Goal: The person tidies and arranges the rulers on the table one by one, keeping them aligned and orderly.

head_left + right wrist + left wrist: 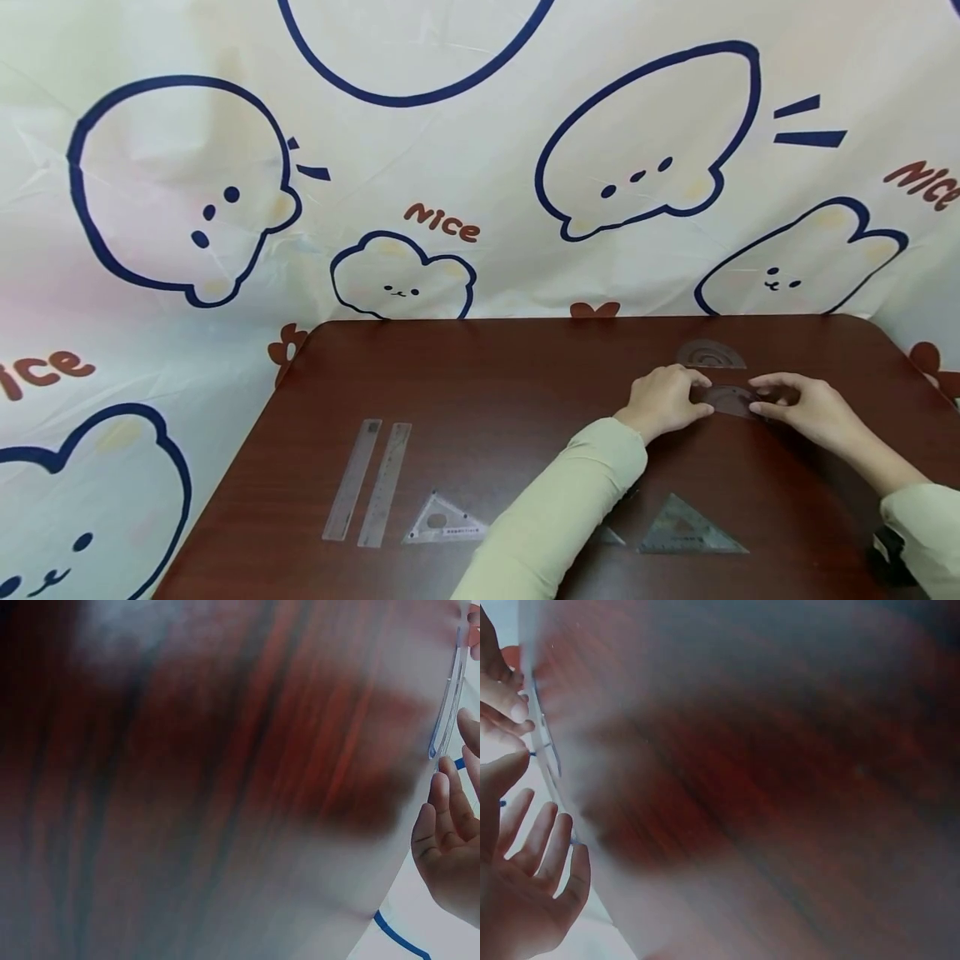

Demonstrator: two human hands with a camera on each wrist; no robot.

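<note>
Flanking the nearer protractor (731, 402), its placing seemingly unfinished, left hand (663, 404) and right hand (813, 408) curve loosely, grip unclear; farther protractor (711, 358) at twelve o'clock and rulers (386, 483) toward nine appear already set.

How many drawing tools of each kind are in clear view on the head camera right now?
Clear rulers: 2
Set squares: 2
Protractors: 2
Total: 6

Not counted: a corner of one more piece, mostly hidden by the left sleeve.
</note>
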